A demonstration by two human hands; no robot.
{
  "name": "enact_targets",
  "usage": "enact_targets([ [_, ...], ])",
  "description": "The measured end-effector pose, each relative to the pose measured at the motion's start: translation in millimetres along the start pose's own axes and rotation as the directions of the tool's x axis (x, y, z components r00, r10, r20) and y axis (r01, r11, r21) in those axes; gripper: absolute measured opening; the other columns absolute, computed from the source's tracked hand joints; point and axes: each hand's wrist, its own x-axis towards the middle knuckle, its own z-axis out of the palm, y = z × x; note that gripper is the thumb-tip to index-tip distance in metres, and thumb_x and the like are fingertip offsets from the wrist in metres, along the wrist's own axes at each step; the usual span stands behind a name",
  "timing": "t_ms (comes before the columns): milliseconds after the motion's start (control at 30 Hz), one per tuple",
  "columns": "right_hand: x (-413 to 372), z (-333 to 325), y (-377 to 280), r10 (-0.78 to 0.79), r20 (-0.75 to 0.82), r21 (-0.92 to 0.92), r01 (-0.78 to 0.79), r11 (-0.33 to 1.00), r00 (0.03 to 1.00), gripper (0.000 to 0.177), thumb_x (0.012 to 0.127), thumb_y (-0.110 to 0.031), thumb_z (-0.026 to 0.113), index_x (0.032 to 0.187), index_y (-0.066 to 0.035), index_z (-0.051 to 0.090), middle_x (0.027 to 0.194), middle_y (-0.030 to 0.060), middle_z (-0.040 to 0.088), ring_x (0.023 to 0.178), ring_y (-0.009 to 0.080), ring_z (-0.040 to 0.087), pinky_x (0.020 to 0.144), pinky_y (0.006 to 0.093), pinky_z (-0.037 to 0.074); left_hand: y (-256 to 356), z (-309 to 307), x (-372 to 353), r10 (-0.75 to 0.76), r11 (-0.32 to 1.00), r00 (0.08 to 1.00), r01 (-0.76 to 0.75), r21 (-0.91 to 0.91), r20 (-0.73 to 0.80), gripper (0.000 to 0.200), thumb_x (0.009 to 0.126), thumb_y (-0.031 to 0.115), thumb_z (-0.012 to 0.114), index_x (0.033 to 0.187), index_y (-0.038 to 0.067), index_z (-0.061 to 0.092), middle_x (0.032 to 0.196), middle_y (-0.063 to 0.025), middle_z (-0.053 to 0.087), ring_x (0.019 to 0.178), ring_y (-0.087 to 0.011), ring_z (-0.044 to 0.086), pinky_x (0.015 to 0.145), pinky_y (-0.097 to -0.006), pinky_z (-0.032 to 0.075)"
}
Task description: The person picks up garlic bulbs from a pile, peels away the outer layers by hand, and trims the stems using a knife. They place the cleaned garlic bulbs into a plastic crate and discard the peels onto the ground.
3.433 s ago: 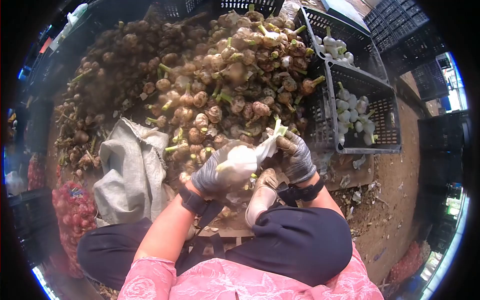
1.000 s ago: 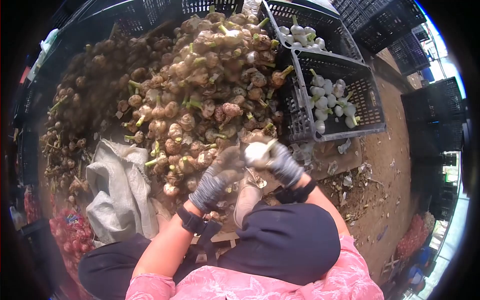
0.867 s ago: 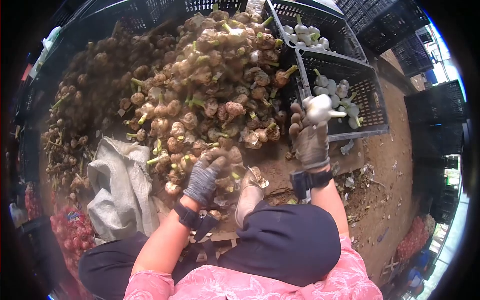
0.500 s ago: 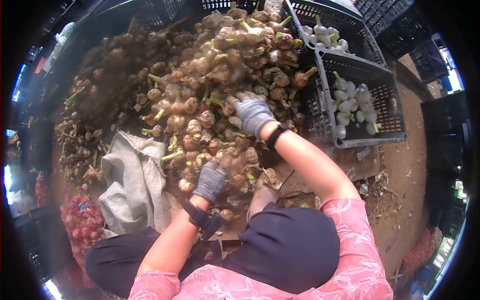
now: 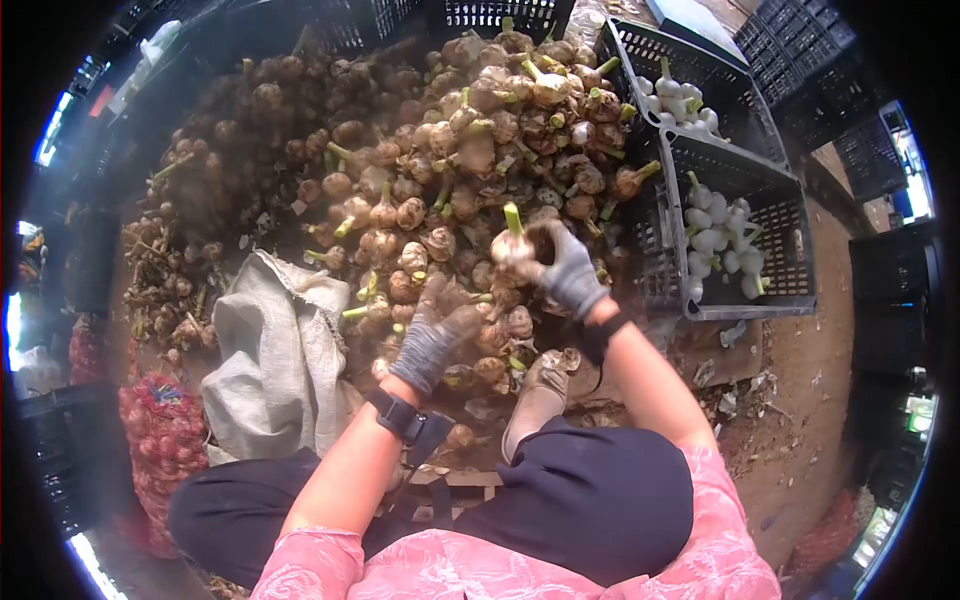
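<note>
In the head view, my right hand (image 5: pixel 570 268), in a grey glove, is closed on a garlic bulb (image 5: pixel 511 248) by its right side. The bulb is upright, with a cut green stem on top, raised over the pile. My left hand (image 5: pixel 432 338), also gloved, is lower and to the left, its thumb and fingers apart, with no bulb visible in it. Its fingertips are slightly blurred. Beneath both hands spreads a large heap of soil-brown garlic bulbs (image 5: pixel 410 213), many with short green stems.
Two black crates (image 5: pixel 752 310) at the right hold clean white garlic (image 5: pixel 712 222). A whitish woven sack (image 5: pixel 270 370) lies left of my left hand, beside a red mesh bag of bulbs (image 5: pixel 160 445). My shoe (image 5: pixel 540 405) rests at the heap's near edge. More crates (image 5: pixel 800 50) are stacked at back right.
My right hand has come up out of the heap and back toward me, now with a garlic bulb in it. My left hand has moved slightly forward and its fingers have spread.
</note>
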Motion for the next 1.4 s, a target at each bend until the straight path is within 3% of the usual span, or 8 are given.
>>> enact_targets([
  [33, -19.0, 4.3, -8.9, 0.16, 0.113, 0.489, -0.195, 0.85, 0.981, 0.042, 0.069, -0.014, 0.075, 0.103, -0.004, 0.052, 0.098, 0.0097, 0.061, 0.086, 0.0153, 0.058, 0.078, 0.031, 0.049, -6.5, -0.4, 0.7, 0.035, 0.999, 0.999, -0.036, 0.04, 0.026, 0.068, 0.079, 0.005, 0.062, 0.136, 0.009, 0.024, 0.123, -0.0144, 0.043, 0.102, -0.0212, 0.054, 0.087, -0.0295, 0.048],
  [233, -61.9, -5.7, -21.8, 0.349, 0.362, 0.575, -0.502, 0.645, 0.864, 0.033, 0.075, -0.022, 0.07, 0.097, -0.001, 0.057, 0.087, 0.0041, 0.059, 0.079, 0.0118, 0.055, 0.075, 0.0275, 0.047, -5.1, 36.3, -4.6, -0.065, 0.963, 0.983, 0.017, 0.268, 0.173, 0.067, 0.074, 0.008, 0.071, 0.129, 0.006, 0.033, 0.109, -0.0082, 0.053, 0.099, -0.0148, 0.053, 0.084, -0.0271, 0.048],
  [467, -51.1, 5.0, -48.3, 0.296, 0.294, 0.225, -0.367, 0.902, 0.909, 0.041, 0.071, -0.026, 0.074, 0.096, 0.001, 0.056, 0.083, 0.0053, 0.06, 0.076, 0.0098, 0.055, 0.071, 0.0254, 0.047, -8.2, 43.0, -2.7, -0.05, 0.95, 0.978, -0.016, 0.313, 0.203, 0.07, 0.06, 0.003, 0.077, 0.118, 0.004, 0.037, 0.102, -0.0071, 0.053, 0.093, -0.0128, 0.053, 0.084, -0.0262, 0.046],
  [533, -52.5, 5.6, -40.5, 0.26, 0.311, 0.207, -0.332, 0.92, 0.914, 0.038, 0.072, -0.022, 0.073, 0.098, 0.001, 0.057, 0.084, 0.0045, 0.061, 0.076, 0.0093, 0.055, 0.07, 0.0251, 0.047, -20.4, 22.2, -0.7, 0.136, 0.611, 0.969, -0.245, 0.753, 0.205, 0.071, 0.06, 0.001, 0.075, 0.119, 0.004, 0.036, 0.104, -0.0073, 0.053, 0.093, -0.0137, 0.053, 0.083, -0.0266, 0.046],
  [967, -53.8, -14.7, -39.9, 0.196, 0.432, 0.439, -0.395, 0.807, 0.88, 0.025, 0.078, -0.014, 0.065, 0.099, -0.001, 0.061, 0.088, 0.0036, 0.062, 0.078, 0.0093, 0.058, 0.068, 0.0238, 0.048, 3.7, 34.0, -19.1, 0.147, 0.828, 0.94, -0.287, 0.482, 0.307, 0.052, 0.07, 0.018, 0.069, 0.113, 0.005, 0.044, 0.089, -0.0028, 0.054, 0.079, -0.0096, 0.053, 0.072, -0.0249, 0.046],
  [1133, -60.0, -5.9, -42.8, 0.228, 0.392, 0.601, -0.436, 0.67, 0.891, 0.023, 0.078, -0.013, 0.062, 0.097, -0.002, 0.062, 0.083, 0.0026, 0.061, 0.074, 0.0109, 0.059, 0.069, 0.0244, 0.051, 16.1, 27.8, -25.5, -0.331, 0.942, 0.912, 0.335, 0.025, 0.244, 0.065, 0.076, 0.062, 0.051, 0.114, 0.009, 0.049, 0.089, -0.0058, 0.06, 0.084, -0.0157, 0.057, 0.069, -0.0231, 0.049],
  [1300, -60.6, -5.8, -40.2, 0.217, 0.384, 0.598, -0.421, 0.682, 0.897, 0.023, 0.08, -0.013, 0.059, 0.099, -0.001, 0.061, 0.084, 0.0022, 0.061, 0.075, 0.009, 0.057, 0.068, 0.0224, 0.048, -0.5, 28.2, -18.6, 0.227, 0.849, 0.948, -0.304, 0.432, 0.222, 0.059, 0.075, 0.029, 0.068, 0.122, 0.006, 0.04, 0.107, -0.0091, 0.056, 0.092, -0.0202, 0.058, 0.079, -0.027, 0.049],
  [1400, -63.2, -4.4, -36.7, 0.236, 0.468, 0.633, -0.509, 0.583, 0.852, 0.022, 0.082, -0.011, 0.057, 0.102, -0.002, 0.059, 0.085, 0.002, 0.061, 0.074, 0.0077, 0.056, 0.066, 0.0217, 0.047, 3.7, 11.4, 3.7, -0.094, 0.971, 0.957, 0.028, 0.237, 0.273, 0.068, 0.067, 0.028, 0.074, 0.122, 0.006, 0.04, 0.112, -0.0091, 0.054, 0.097, -0.0216, 0.057, 0.082, -0.0288, 0.048],
])
